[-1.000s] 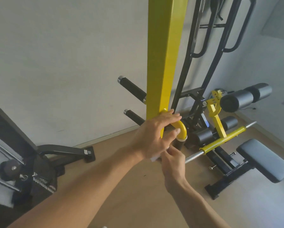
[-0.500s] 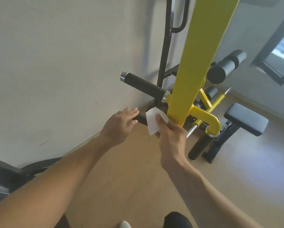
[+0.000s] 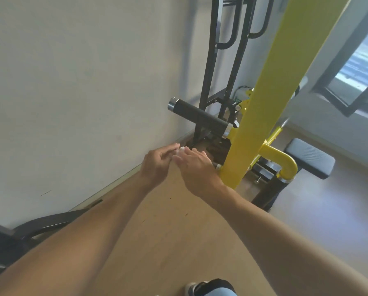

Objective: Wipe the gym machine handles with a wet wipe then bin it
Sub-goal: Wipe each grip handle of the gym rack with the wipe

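Both hands meet just below the black handle [image 3: 200, 119]. The right hand [image 3: 194, 165] and left hand [image 3: 157, 163] pinch the wipe [image 3: 181, 149] between fingertips, likely refolding; next, wrap it round the handle.

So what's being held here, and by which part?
A wet wipe: only a small white bit shows, pinched between the fingertips of the left hand and right hand. Which part of it is gripped cannot be told.

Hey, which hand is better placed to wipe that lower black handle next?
Probably the right hand: it lies over the lower handle beside the yellow post, with the wet wipe at its fingertips. The left hand is farther out.
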